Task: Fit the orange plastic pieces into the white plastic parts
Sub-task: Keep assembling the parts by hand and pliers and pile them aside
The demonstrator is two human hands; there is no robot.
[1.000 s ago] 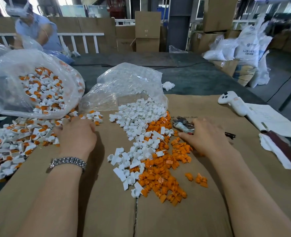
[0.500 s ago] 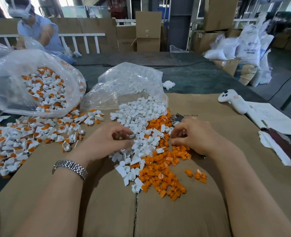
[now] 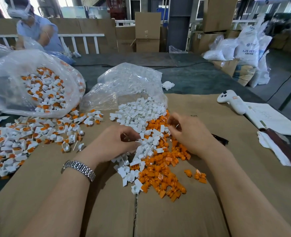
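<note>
A heap of loose white plastic parts [image 3: 141, 110] spills from a clear bag [image 3: 127, 79] onto the cardboard [image 3: 184, 211]. Loose orange pieces [image 3: 160, 168] lie beside and below them, mixed at the seam. My left hand [image 3: 114, 142], with a metal watch on its wrist, has its fingers curled into the white heap and pinches a white part. My right hand [image 3: 187, 134] hovers over the upper end of the orange pieces with its fingers curled inward; what they hold is hidden. Fitted white-and-orange parts [image 3: 30, 134] lie at the left.
A large clear bag [image 3: 21, 79] of fitted parts lies at the far left. A white controller [image 3: 232, 101], papers [image 3: 271, 117] and a white cloth [image 3: 269, 147] lie at the right. Another person [image 3: 38, 31] works at the back left. Boxes and sacks stand behind.
My left hand came over from the fitted pile at the left into the white heap. My right hand moved left and up over the orange pieces and curled its fingers.
</note>
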